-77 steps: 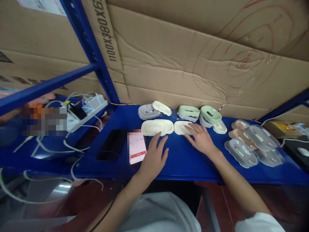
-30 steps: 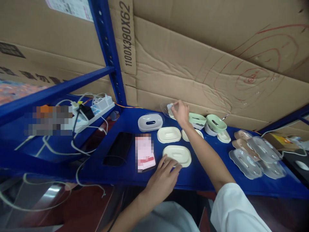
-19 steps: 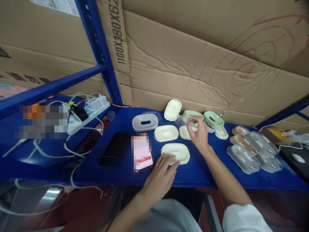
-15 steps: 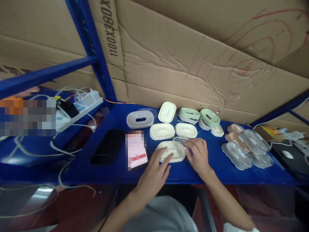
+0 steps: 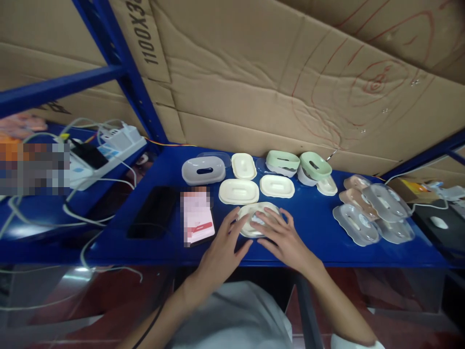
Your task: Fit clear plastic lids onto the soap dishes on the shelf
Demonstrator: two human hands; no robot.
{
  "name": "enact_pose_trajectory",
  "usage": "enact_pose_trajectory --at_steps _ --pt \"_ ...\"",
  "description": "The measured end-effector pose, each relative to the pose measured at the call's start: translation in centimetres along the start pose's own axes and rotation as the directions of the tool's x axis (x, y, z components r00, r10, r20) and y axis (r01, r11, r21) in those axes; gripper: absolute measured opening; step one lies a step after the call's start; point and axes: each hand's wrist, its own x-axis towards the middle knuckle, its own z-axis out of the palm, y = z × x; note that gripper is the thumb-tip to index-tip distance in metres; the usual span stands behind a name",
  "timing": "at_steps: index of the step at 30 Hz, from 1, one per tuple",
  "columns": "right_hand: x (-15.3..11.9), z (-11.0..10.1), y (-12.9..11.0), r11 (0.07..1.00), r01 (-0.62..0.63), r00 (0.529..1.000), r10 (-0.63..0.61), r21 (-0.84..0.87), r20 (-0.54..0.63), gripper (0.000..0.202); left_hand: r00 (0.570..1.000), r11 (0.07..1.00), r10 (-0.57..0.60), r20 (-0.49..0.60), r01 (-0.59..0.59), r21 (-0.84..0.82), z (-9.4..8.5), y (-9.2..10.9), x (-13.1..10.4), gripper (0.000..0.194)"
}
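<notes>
A cream oval dish (image 5: 250, 224) lies near the front edge of the blue shelf (image 5: 312, 242), with a clear plastic lid (image 5: 258, 211) on top of it. My left hand (image 5: 221, 248) grips the dish's left rim with its fingertips. My right hand (image 5: 285, 238) rests on the lid from the right, fingers spread over it. Just behind stand two more cream dishes (image 5: 239, 191) (image 5: 277, 186) and a small cream insert (image 5: 244, 166).
A grey slotted box (image 5: 203, 169) and two green dishes (image 5: 282, 161) (image 5: 315, 167) line the cardboard back wall. Clear lids (image 5: 356, 224) and pinkish dishes (image 5: 358, 191) sit at right. A phone with a lit screen (image 5: 197, 216), a black phone (image 5: 152, 218) and a power strip (image 5: 119, 140) lie at left.
My right hand fetched a clear lid from the back of the shelf and brought it down onto the cream dish. My left hand stayed at the dish. The camera tilted slightly.
</notes>
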Motion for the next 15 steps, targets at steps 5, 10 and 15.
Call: enact_pose_trajectory --at_steps 5,10,15 --pt "-0.3 0.4 -0.2 0.999 0.047 0.999 -0.047 -0.012 0.006 0.053 0.999 0.997 0.033 0.036 -0.035 0.062 0.2 -0.1 0.0 0.064" --pt "0.0 -0.6 2.0 1.000 -0.017 0.999 0.017 -0.003 0.027 0.059 0.997 0.994 0.046 0.061 -0.052 0.099 0.4 0.0 0.3 0.067" --pt "-0.2 0.3 2.9 0.989 -0.062 0.998 0.065 0.136 -0.016 0.068 0.998 0.990 0.054 0.037 -0.059 0.131 0.5 0.1 0.2 0.057"
